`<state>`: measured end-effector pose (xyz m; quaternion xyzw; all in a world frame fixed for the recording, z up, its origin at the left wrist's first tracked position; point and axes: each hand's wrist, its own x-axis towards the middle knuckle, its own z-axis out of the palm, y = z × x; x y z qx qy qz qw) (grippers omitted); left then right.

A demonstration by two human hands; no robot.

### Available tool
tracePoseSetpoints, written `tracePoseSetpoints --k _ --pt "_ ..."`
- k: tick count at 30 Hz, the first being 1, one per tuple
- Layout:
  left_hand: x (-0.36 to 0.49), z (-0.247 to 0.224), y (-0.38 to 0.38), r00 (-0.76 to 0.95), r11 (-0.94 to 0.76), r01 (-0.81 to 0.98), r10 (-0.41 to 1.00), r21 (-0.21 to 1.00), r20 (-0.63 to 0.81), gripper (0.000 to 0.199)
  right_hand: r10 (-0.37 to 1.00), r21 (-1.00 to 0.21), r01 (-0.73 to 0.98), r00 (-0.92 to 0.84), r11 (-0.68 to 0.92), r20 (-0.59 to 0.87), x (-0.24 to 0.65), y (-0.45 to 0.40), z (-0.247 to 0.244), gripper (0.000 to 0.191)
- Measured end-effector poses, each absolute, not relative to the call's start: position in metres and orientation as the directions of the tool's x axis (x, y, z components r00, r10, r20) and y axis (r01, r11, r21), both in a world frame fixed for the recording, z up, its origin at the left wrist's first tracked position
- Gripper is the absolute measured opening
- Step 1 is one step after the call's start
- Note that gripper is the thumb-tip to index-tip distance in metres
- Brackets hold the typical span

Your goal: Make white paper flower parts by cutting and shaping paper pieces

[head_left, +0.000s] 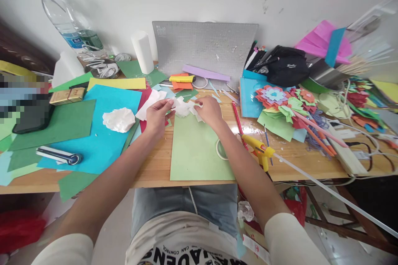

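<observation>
Thin white tissue paper (181,107) stretches between my two hands over the top of a light green sheet (199,153). My left hand (159,116) pinches its left side between thumb and fingers. On the right, my right hand (209,109) has its fingers closed on the other side of the tissue. A flat white paper piece (151,103) lies just behind my left hand. Crumpled white tissue (119,119) rests on a blue sheet (108,153) to the left. Beside my right forearm is a roll of tape (221,149), partly hidden.
A yellow glue gun (257,147) with a long glue stick lies right of my right arm, near a red pen (239,122). Paper flowers (275,96) stand further right. A utility knife (59,155) is at left; a grey cutting mat (205,49) leans on the wall.
</observation>
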<state>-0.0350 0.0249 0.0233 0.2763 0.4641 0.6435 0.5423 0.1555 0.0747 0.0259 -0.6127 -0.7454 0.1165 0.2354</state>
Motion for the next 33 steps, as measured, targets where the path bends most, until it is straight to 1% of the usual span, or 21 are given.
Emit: tracePoseSetpoints --k 1,3,5,6,7,9,11,14,17,20,24,28,33 --pt "-0.035 0.024 0.024 -0.257 0.021 -0.444 0.955 0.896 -0.15 0.037 0.957 -0.488 0.835 -0.148 0.256 0.25 0.151 0.073 0.028 0.021" --pt "-0.033 0.025 0.023 -0.25 0.028 -0.442 0.956 0.897 -0.153 0.036 0.937 -0.603 0.732 -0.141 0.317 0.32 0.142 0.065 0.035 0.018" --pt "-0.031 0.027 0.02 -0.239 0.033 -0.426 0.96 0.904 -0.148 0.035 0.937 -0.76 0.556 -0.118 0.336 0.329 0.133 0.052 0.042 0.018" --pt "-0.03 0.029 0.019 -0.235 0.034 -0.416 0.961 0.909 -0.144 0.034 0.944 -0.822 0.469 -0.092 0.323 0.318 0.129 0.044 0.045 0.02" --pt "-0.029 0.029 0.017 -0.232 0.035 -0.41 0.963 0.911 -0.141 0.033 0.947 -0.859 0.406 -0.062 0.313 0.316 0.125 0.036 0.048 0.021" --pt "-0.026 0.031 0.014 -0.209 0.036 -0.422 0.968 0.906 -0.135 0.031 0.944 -0.89 0.321 -0.049 0.323 0.325 0.119 0.022 0.051 0.02" --pt "-0.024 0.031 0.012 -0.162 0.046 -0.457 0.978 0.888 -0.134 0.03 0.947 -0.92 0.224 -0.081 0.321 0.311 0.114 0.015 0.049 0.02" --pt "-0.022 0.029 0.009 -0.082 0.086 -0.492 0.986 0.866 -0.145 0.029 0.97 -0.972 0.044 -0.086 0.231 0.226 0.11 0.015 0.04 0.024" --pt "-0.02 0.027 0.007 -0.053 0.114 -0.468 0.986 0.876 -0.157 0.03 0.987 -0.986 -0.093 -0.066 0.139 0.146 0.109 0.019 0.031 0.028" --pt "-0.019 0.028 0.006 -0.051 0.108 -0.438 0.988 0.892 -0.145 0.03 0.993 -0.984 -0.15 -0.047 0.098 0.106 0.111 0.021 0.027 0.027" --pt "-0.017 0.03 0.006 -0.028 0.1 -0.424 0.992 0.9 -0.124 0.03 0.997 -0.984 -0.163 -0.02 0.067 0.071 0.113 0.022 0.025 0.027" --pt "-0.017 0.028 0.006 -0.016 0.112 -0.444 0.991 0.889 -0.133 0.028 0.998 -0.983 -0.176 -0.031 0.051 0.058 0.113 0.024 0.024 0.028" --pt "-0.017 0.025 0.006 -0.057 0.081 -0.412 0.992 0.908 -0.115 0.029 0.995 -0.991 -0.095 -0.044 0.09 0.095 0.111 0.022 0.024 0.033"
